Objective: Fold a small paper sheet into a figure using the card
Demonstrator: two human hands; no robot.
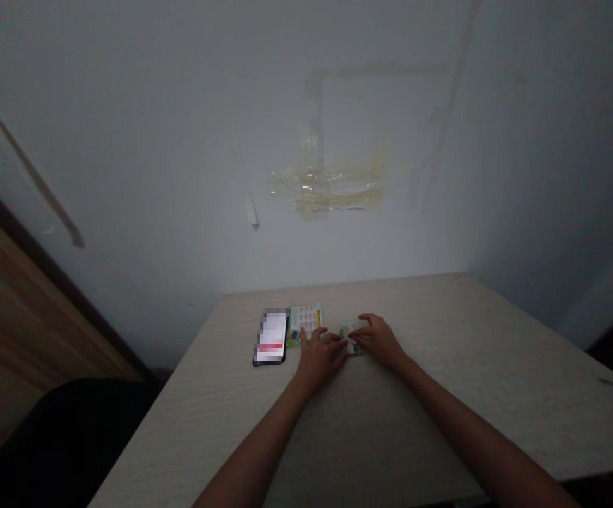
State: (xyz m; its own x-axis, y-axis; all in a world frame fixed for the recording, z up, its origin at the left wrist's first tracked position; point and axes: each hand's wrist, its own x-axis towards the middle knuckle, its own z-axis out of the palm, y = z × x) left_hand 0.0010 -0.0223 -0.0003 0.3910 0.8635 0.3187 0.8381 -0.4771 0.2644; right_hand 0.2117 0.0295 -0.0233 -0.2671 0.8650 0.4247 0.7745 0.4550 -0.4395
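Note:
A small, colourfully printed piece (355,348), like a card or packet, lies on the table between my hands, partly covered by fingers. My left hand (321,361) has its fingertips closed on its left side, while the thumb side rests over the lower edge of a green-bordered printed leaflet (309,315). From the right, my right hand (383,344) reaches in with fingers pressed on the same small piece. Its print is too small and dim to read. Left of the leaflet lies a phone (271,337) with its screen lit and blurred.
The pale wooden table (221,402) meets a grey wall (179,176) at its back edge. Yellowed clear tape (332,185) sticks to the wall. A wooden panel (20,317) and a dark object (68,437) stand on the left.

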